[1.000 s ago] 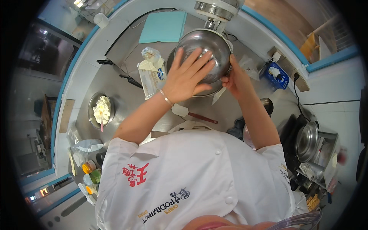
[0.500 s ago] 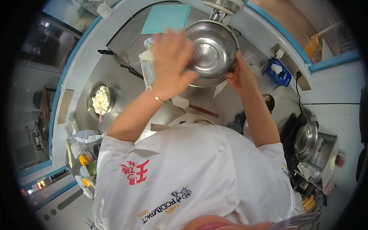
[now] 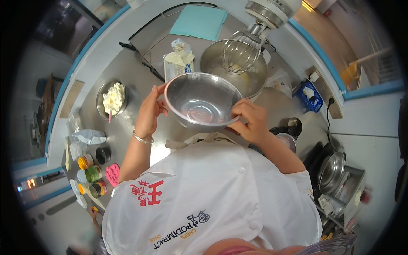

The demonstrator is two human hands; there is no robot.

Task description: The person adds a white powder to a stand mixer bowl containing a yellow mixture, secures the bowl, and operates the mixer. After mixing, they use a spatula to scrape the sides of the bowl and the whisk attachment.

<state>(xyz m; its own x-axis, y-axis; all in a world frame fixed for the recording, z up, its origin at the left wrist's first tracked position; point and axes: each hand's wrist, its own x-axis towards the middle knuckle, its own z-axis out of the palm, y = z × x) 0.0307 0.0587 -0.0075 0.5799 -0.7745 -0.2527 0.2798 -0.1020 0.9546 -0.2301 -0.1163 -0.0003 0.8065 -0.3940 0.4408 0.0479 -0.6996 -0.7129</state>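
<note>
A shiny metal bowl (image 3: pixel 204 95) is tipped in front of my chest, and no contents show inside it. On its left rim my left hand (image 3: pixel 149 111) is closed. At the opposite edge my right hand (image 3: pixel 250 120) pinches the rim between thumb and fingers. Just beyond stands a larger mixer bowl (image 3: pixel 208 59), with pale residue on its inner wall. A wire whisk (image 3: pixel 240 53) hangs over it from the stand mixer head (image 3: pixel 270 15).
A metal bowl of white cream (image 3: pixel 114 98) with a pink-handled tool stands at the left. Behind are an opened carton (image 3: pixel 172 63), knives (image 3: pixel 151 71) and a teal folder-like sheet (image 3: pixel 199 22). Jars (image 3: pixel 92 173) sit at the near left, a blue basket (image 3: pixel 309 97) at the right.
The metal bowl has come down toward my chest from over the mixer bowl, uncovering the whisk. My left hand, spread in the air before, now grips its left rim.
</note>
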